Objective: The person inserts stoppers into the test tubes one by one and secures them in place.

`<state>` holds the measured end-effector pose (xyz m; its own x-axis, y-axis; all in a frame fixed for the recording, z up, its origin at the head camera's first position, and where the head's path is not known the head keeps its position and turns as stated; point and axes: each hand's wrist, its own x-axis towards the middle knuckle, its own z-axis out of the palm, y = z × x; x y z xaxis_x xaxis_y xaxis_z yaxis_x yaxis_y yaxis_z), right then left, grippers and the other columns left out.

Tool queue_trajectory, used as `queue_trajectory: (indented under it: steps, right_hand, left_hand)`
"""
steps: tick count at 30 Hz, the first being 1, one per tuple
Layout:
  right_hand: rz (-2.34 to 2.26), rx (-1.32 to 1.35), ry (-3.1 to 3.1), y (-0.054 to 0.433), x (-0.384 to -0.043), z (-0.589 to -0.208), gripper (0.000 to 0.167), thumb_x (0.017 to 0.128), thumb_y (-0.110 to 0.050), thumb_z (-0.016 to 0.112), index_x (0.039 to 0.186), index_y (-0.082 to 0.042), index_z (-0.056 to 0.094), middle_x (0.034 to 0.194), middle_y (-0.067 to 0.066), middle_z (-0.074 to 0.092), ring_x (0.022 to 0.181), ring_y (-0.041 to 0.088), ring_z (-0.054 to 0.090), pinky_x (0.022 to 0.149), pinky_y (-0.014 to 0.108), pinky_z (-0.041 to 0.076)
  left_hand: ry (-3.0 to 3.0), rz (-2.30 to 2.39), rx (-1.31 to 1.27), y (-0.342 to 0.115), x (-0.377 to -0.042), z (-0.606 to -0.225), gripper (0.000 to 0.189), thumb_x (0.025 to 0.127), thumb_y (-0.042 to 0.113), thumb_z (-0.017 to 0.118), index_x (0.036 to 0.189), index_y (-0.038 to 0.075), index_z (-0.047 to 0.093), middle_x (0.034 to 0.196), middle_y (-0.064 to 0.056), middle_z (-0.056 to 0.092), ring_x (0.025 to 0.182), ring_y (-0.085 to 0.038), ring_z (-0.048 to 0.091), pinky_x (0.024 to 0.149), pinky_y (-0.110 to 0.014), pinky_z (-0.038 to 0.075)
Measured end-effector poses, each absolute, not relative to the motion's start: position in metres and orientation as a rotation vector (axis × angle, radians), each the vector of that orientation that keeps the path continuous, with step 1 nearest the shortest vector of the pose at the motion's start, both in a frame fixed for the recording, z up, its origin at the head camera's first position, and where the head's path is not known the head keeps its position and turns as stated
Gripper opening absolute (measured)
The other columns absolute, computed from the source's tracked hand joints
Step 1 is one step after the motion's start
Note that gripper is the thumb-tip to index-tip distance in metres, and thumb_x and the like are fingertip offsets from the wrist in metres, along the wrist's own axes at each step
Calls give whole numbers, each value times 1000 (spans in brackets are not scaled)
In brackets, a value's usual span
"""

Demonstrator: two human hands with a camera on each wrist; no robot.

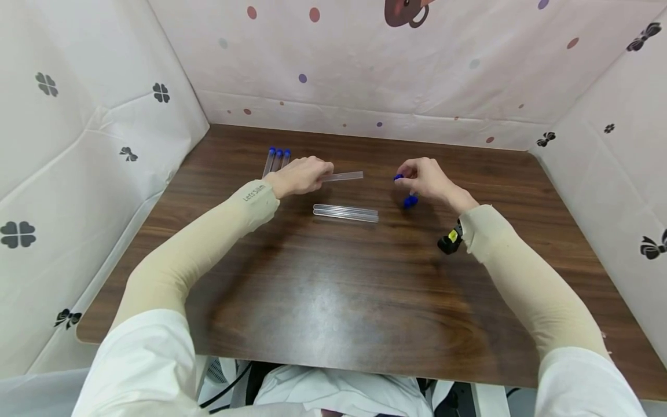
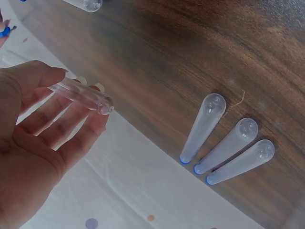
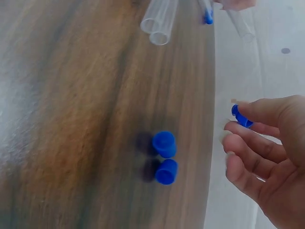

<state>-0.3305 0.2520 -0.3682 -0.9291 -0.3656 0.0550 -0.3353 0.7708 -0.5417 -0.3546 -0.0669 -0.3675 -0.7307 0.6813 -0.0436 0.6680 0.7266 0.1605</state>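
My left hand [image 1: 304,175] pinches a clear test tube [image 1: 345,176] between thumb and fingers, its open end toward the right. In the left wrist view the rounded bottom of that test tube [image 2: 106,104] shows past the fingertips. Across from it, my right hand [image 1: 429,178] pinches a blue cap [image 1: 398,177] between thumb and forefinger, apart from the tube. Two more blue caps [image 3: 165,171] rest on the table below the right hand. Uncapped clear tubes [image 1: 345,213] lie side by side in front of the hands.
Three tubes with blue caps [image 1: 278,153] lie in a row beyond the left hand. The brown wooden table [image 1: 323,301] is bordered by white patterned sheets [image 1: 365,69] at the back and sides. A black wrist device [image 1: 449,240] hangs under the right wrist.
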Motion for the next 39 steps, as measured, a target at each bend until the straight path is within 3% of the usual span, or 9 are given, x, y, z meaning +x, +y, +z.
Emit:
queue_trajectory:
  steps: [5, 13, 20, 33, 39]
  right_hand:
    - [-953, -553, 2857, 249, -331, -363, 20, 91, -14, 66, 105, 0, 66, 99, 26, 67, 65, 33, 66, 58, 37, 57]
    - [-982, -557, 2851, 244, -331, -362, 20, 91, -15, 66, 103, 1, 65, 98, 25, 69, 68, 36, 67, 57, 33, 56]
    - [-1016, -573, 2837, 240, -331, -360, 19, 92, -16, 66, 103, -2, 66, 99, 25, 69, 71, 41, 67, 59, 41, 56]
    - [-1040, -548, 2805, 230, -329, -358, 21, 91, -17, 67, 105, -2, 66, 101, 25, 68, 70, 37, 67, 64, 46, 56]
    - [-1064, -571, 2794, 225, -330, -358, 20, 90, -16, 69, 104, -2, 67, 100, 25, 68, 70, 36, 68, 59, 36, 57]
  left_hand:
    - [2826, 212, 1105, -68, -356, -367, 15, 88, 2, 60, 102, 8, 58, 94, -6, 63, 84, -21, 55, 70, -37, 48]
    - [2826, 228, 1125, -67, -357, -369, 12, 88, 1, 59, 97, 8, 57, 90, -5, 60, 82, -21, 52, 69, -36, 46]
    - [2820, 250, 1148, -66, -356, -368, 9, 88, -1, 55, 92, 7, 55, 83, -4, 55, 78, -20, 50, 65, -34, 42]
    - [2821, 211, 1154, -62, -356, -367, 11, 87, 1, 60, 95, 8, 56, 86, -5, 58, 83, -22, 53, 72, -39, 47]
    - [2817, 207, 1143, -59, -356, -367, 14, 87, 2, 61, 99, 8, 59, 89, -5, 62, 84, -22, 55, 74, -40, 49]
